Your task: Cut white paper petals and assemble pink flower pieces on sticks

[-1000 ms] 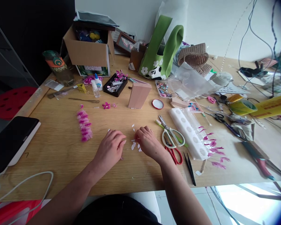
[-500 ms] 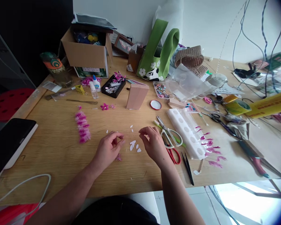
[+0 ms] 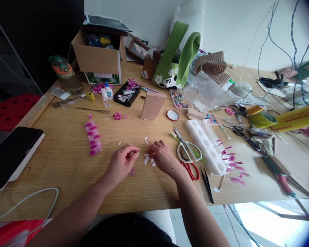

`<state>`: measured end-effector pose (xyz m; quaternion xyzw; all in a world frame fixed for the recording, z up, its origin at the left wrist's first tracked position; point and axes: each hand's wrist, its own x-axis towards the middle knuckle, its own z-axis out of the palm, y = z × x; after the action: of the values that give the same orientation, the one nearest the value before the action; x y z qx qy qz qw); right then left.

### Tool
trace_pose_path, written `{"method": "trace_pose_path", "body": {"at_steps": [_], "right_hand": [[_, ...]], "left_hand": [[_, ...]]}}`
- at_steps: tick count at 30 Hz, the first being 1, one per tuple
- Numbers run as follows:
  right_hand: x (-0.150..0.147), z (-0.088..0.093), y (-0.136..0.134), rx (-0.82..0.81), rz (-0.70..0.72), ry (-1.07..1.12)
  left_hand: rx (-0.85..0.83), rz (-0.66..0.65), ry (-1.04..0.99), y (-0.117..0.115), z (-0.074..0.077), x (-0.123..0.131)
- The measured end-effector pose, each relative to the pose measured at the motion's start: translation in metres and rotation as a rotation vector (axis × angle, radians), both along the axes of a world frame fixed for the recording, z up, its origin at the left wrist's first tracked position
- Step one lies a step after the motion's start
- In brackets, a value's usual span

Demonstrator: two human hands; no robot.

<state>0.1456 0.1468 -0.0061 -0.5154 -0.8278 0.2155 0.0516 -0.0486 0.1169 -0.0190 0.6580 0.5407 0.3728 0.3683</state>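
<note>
- Filling most of the view, a wooden table [image 3: 67,175]; clock directions are taken from the white paper pieces [image 3: 145,161], with twelve at the far side.
- Cardboard box [image 3: 96,57], at eleven o'clock.
- Green bag [image 3: 168,73], between twelve and one.
- Left hand [image 3: 122,160], at nine, thumb and forefinger tips close together; whether they pinch anything, I cannot tell.
- Right hand [image 3: 163,157], at three, fingers curled downward, tips hidden; its grip cannot be told.
- Wooden block [image 3: 152,107], standing at twelve.
- Pink feathery strip [image 3: 93,139], between nine and ten.
- White-handled scissors [image 3: 184,141], at three, past the right hand.
- Black tweezers [image 3: 207,186], between three and four.
- Smallest, the paper pieces, scattered between the hands, partly screened by the right.
</note>
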Motion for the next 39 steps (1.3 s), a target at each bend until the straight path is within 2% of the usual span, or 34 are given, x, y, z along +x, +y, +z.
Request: {"method": "trace_pose_path", "body": {"at_steps": [9,15,17,22,26,31,33,35,38,39], "right_hand": [[0.001,-0.001,0.002,-0.035,-0.019,0.054],[0.000,0.012,-0.004,-0.036,-0.105,0.184],[-0.006,0.018,-0.009,-0.039,-0.165,0.265],[-0.030,0.025,-0.025,-0.149,-0.353,0.663],[-0.042,0.021,-0.031,-0.183,-0.454,0.785],[-0.047,0.016,-0.035,-0.215,-0.460,0.872],[-0.039,0.017,-0.036,-0.193,-0.448,0.847],[-0.020,0.020,-0.035,-0.079,-0.474,0.749],[0.023,0.026,-0.030,0.268,-0.614,0.375],[0.038,0.027,-0.028,0.312,-0.646,0.194]], "left_hand": [[0.008,-0.005,0.010,0.000,0.001,-0.001],[-0.005,-0.001,-0.035,-0.001,0.001,0.000],[-0.043,-0.004,-0.095,-0.002,0.001,0.001],[-0.211,-0.017,-0.347,-0.003,0.004,0.001],[-0.234,0.009,-0.467,0.000,0.010,-0.001],[-0.293,0.052,-0.554,0.000,0.012,0.000],[-0.311,0.064,-0.572,0.000,0.013,0.000],[-0.339,0.086,-0.593,-0.001,0.013,-0.001],[-0.393,0.093,-0.635,-0.002,0.015,-0.003],[-0.412,0.087,-0.655,-0.002,0.015,-0.004]]}}
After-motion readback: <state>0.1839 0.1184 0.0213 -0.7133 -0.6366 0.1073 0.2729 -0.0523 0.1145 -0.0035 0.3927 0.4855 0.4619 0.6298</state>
